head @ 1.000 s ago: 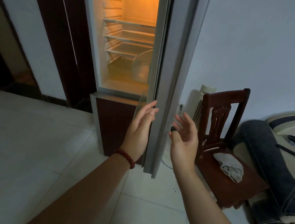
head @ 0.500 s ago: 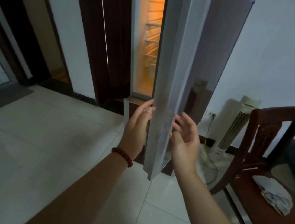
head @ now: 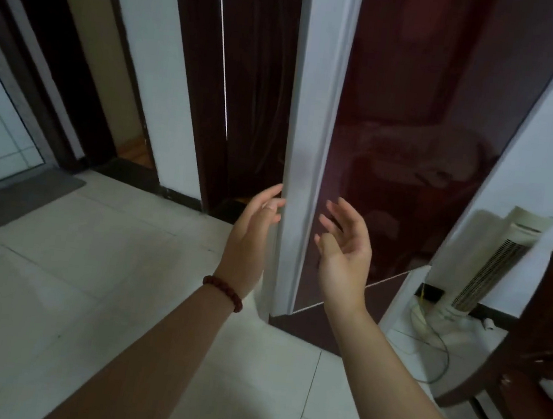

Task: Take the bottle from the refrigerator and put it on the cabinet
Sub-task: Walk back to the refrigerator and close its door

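Note:
The refrigerator door (head: 414, 139) has a glossy dark red front and a pale grey edge, and it stands almost shut, so the inside is hidden. No bottle and no cabinet are in view. My left hand (head: 251, 234), with a red bead bracelet on the wrist, rests its fingertips against the left side of the door's grey edge. My right hand (head: 344, 251) hovers open in front of the red door face, fingers spread, holding nothing.
A white tower fan (head: 482, 263) with a cable stands by the wall right of the refrigerator. A dark wooden chair (head: 533, 359) is at the right edge. Dark door frames (head: 244, 85) and a doorway lie to the left. Pale floor tiles (head: 88, 274) spread below.
The refrigerator door has swung from wide open to nearly shut, hiding the lit shelves. My view has turned left, and both hands stayed at the door's edge.

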Action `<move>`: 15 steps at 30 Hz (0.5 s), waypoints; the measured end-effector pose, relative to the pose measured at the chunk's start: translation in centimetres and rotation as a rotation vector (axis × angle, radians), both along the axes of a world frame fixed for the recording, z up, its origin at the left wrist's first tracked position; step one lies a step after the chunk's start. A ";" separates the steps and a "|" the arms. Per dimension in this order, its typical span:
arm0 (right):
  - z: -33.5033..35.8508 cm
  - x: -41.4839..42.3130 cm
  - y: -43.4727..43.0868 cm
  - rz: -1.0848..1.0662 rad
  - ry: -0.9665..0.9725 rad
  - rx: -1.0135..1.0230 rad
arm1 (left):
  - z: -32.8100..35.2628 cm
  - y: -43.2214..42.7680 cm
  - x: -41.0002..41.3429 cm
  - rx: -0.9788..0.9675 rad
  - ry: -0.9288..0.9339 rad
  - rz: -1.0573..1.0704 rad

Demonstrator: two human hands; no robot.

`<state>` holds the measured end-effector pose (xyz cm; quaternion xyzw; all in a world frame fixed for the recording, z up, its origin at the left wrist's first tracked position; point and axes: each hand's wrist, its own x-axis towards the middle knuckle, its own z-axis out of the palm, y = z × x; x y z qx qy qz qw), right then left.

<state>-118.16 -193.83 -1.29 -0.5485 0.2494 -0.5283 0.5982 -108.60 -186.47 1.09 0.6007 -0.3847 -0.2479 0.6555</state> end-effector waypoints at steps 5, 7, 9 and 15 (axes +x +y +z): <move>-0.1 3.6 -2.9 0.014 0.014 0.010 | -0.2 -3.1 3.1 0.020 0.024 0.027; -0.2 4.8 -4.5 0.028 0.022 -0.002 | -0.2 -4.7 4.3 0.025 0.027 0.037; -0.3 6.2 -6.5 0.039 0.021 -0.014 | -0.3 -6.5 5.6 0.025 0.034 0.050; 0.0 10.5 -13.3 0.093 0.041 -0.057 | -0.7 -12.8 9.7 0.008 -0.032 0.103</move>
